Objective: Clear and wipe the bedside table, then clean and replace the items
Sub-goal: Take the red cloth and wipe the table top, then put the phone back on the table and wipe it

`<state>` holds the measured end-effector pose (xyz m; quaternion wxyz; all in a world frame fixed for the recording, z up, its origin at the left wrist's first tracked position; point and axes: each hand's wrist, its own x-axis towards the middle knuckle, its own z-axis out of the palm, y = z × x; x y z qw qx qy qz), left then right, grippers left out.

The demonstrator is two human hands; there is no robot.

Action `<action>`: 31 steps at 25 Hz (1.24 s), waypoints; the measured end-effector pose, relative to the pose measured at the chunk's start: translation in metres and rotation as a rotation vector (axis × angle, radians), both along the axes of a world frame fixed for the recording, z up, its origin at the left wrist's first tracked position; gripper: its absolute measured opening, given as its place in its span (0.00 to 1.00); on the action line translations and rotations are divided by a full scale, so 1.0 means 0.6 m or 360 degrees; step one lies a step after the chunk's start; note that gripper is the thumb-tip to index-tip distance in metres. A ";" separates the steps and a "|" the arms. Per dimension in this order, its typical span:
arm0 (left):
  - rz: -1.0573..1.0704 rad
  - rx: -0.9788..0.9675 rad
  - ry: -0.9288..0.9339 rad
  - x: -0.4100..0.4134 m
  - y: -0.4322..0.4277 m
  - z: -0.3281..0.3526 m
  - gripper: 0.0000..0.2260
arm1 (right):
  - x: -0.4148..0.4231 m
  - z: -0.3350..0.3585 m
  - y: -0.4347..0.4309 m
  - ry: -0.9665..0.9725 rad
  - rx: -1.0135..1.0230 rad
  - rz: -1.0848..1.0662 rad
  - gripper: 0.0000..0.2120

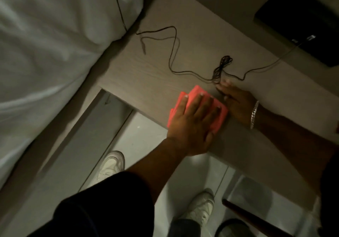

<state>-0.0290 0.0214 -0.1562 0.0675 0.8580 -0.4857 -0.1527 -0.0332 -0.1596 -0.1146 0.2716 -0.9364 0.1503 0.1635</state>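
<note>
Pink cloth [199, 106] lies near the front edge of the pale wooden bedside table [146, 75], pressed flat under the left hand [192, 125] with fingers spread. Just beside it, the right hand [236, 103] rests palm-down, fingers extended, fingertips touching a thin black cable [183, 53] that trails across the top.

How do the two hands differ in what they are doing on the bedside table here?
The left hand lies flat, fingers spread, on the red cloth; the right hand touches the black cable, not the cloth. The right wrist wears a silver bracelet; the left is bare. Both rest on the table.
</note>
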 end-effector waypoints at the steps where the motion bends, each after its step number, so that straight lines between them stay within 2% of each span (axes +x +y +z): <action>1: -0.0024 0.0040 0.0052 0.007 0.002 0.013 0.32 | -0.016 0.011 0.003 0.0022 0.0023 -0.0063 0.20; 2: 0.0016 0.0045 0.0140 0.015 0.007 0.030 0.33 | -0.029 0.022 0.011 0.0007 0.0021 -0.0146 0.19; 4: 0.0375 -0.0038 0.0355 0.044 0.036 0.085 0.35 | -0.030 0.048 0.044 -0.0198 -0.0049 -0.0291 0.15; 6: 0.0805 -0.0388 0.0414 0.080 0.082 0.152 0.33 | -0.002 0.082 0.102 -0.0490 -0.0037 -0.0429 0.13; 9: 0.1030 -0.1088 -0.0008 0.147 0.199 0.252 0.20 | 0.094 0.158 0.226 -0.0874 0.0285 -0.0442 0.13; 12: 0.1134 -0.1449 -0.0385 0.222 0.322 0.324 0.10 | 0.204 0.232 0.350 -0.1056 0.0659 -0.0252 0.12; 15: 0.1410 -0.1578 -0.0814 0.298 0.445 0.378 0.10 | 0.306 0.271 0.484 -0.0904 0.1103 -0.0374 0.07; 17: 0.1710 -0.1453 -0.0867 0.349 0.507 0.389 0.15 | 0.359 0.279 0.549 -0.0682 0.1387 -0.0595 0.06; 19: 0.2045 -0.1169 -0.0636 0.386 0.553 0.386 0.21 | 0.394 0.284 0.590 -0.0411 0.1490 -0.0754 0.17; 21: 0.2174 -0.0980 -0.0338 0.394 0.572 0.369 0.21 | 0.401 0.287 0.602 -0.0173 0.1393 -0.0774 0.27; 22: 0.2180 -0.1005 -0.0232 0.391 0.576 0.361 0.19 | 0.400 0.290 0.606 -0.0081 0.1346 -0.0731 0.27; 25: 0.2224 -0.1243 -0.0090 0.380 0.574 0.353 0.18 | 0.393 0.292 0.605 -0.0013 0.1336 -0.0632 0.19; 29: 0.2111 -0.1368 -0.0047 0.330 0.531 0.351 0.21 | 0.352 0.291 0.550 0.0105 0.1544 -0.0739 0.26; 31: 0.1972 -0.1387 -0.0019 0.300 0.493 0.344 0.22 | 0.306 0.282 0.498 0.0116 0.1623 -0.0791 0.25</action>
